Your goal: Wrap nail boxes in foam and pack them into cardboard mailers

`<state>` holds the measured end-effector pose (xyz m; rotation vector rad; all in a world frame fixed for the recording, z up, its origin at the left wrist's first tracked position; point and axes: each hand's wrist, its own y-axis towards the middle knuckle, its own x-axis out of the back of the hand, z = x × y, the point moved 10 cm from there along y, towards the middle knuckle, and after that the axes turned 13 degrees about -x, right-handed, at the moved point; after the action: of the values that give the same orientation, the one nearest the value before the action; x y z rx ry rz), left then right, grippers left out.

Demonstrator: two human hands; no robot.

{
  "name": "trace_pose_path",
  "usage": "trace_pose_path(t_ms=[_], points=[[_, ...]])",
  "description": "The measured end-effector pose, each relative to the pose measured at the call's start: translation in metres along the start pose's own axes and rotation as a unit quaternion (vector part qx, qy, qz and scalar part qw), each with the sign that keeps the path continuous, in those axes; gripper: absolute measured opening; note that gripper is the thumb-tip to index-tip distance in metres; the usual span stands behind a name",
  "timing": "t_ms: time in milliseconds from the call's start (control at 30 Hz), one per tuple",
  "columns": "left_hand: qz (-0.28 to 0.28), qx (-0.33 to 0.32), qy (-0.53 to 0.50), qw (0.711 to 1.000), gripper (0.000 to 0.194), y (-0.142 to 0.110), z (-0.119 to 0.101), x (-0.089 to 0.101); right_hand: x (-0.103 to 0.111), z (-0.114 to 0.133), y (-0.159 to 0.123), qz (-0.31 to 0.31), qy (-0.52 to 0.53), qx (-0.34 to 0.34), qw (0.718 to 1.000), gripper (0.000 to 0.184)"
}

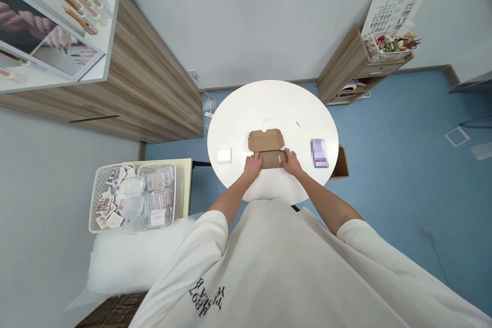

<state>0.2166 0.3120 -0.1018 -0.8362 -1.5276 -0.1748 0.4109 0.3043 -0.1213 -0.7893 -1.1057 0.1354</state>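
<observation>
A brown cardboard box [271,159] lies on the round white table [249,102] in front of me, its lid [266,140] folded open away from my body. My left hand [253,163] grips the box's left end with bent fingers. At the right end, my right hand [292,162] holds the side wall, fingers curled over it. A small light mark shows inside the box near the right hand; I cannot make out what it is. To the left of the box is a small white packet [224,156]. On the right lies a purple, blurred-out item [319,154], apart from my hand.
White baskets [179,195] of clear packs and cards stand on a side table at left, above a bundle of white wrap [126,261]. A wooden cabinet [154,61] is at the back left, a smaller one [342,72] at the back right. A brown bin [341,164] sits beside the table.
</observation>
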Motion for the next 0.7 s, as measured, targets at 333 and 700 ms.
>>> trace_pose_path(t_ms=[333, 700], points=[[-0.010, 0.003, -0.026, 1.000, 0.062, -0.001, -0.001, 0.001, 0.001, 0.022, -0.014, -0.016, 0.008, 0.061, 0.998, 0.055], [-0.027, 0.001, -0.017, 1.000, 0.058, -0.004, -0.002, 0.003, -0.001, 0.044, -0.030, -0.032, 0.012, 0.111, 0.993, 0.070]])
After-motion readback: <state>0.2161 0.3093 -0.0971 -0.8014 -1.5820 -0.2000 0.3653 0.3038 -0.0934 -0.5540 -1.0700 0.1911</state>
